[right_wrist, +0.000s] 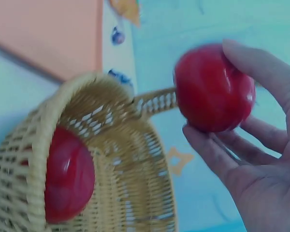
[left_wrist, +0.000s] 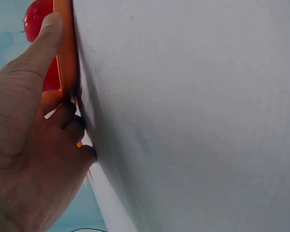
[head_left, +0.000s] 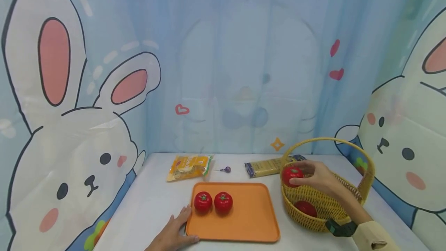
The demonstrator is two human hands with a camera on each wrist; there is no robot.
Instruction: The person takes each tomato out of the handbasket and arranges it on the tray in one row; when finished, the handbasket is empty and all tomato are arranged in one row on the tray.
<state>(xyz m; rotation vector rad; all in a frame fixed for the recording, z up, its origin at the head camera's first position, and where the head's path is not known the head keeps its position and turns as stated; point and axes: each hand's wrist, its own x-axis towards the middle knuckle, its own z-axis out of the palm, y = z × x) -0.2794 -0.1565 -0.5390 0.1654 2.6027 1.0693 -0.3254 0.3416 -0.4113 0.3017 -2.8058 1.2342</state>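
Observation:
My right hand grips a red tomato between thumb and fingers, held above the rim of the yellow wicker basket. Inside that basket lies another tomato. On the orange tray, two tomatoes with green stems, one on the left and one on the right, sit side by side. My left hand rests at the tray's left edge. In the left wrist view its thumb touches the rim, while the other fingers are beside the tray against the white table.
Behind the tray lie a yellow snack packet and a small purple lollipop. A long yellow and blue packet lies partly behind the basket, whose tall handle arches up. A rabbit-print curtain surrounds the white table.

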